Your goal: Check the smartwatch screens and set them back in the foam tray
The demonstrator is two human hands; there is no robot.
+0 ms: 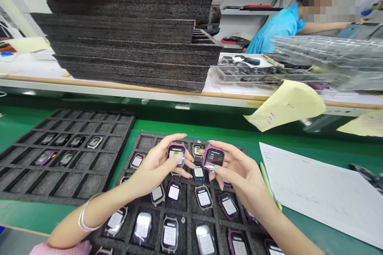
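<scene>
My left hand (167, 158) grips a purple-framed smartwatch (177, 152) without a strap, its thumb over the lit screen. A second purple smartwatch (213, 157), with a dark screen showing small white text, is held in my right hand (231, 164), thumb at its lower edge. Both watches are raised over a black foam tray (191, 203). Several watch bodies with lit white screens lie in the tray's compartments, among them a silver one (204, 197) and a purple one (174, 190). My hands and forearms hide part of the tray.
Another black foam tray (89, 172) with several watches lies at left. At right are white paper sheets (323, 191) and a green pen (271, 187). Stacked black foam (134, 48) and clear plastic trays (323, 61) stand on the shelf. A person in blue (275, 28) is behind it.
</scene>
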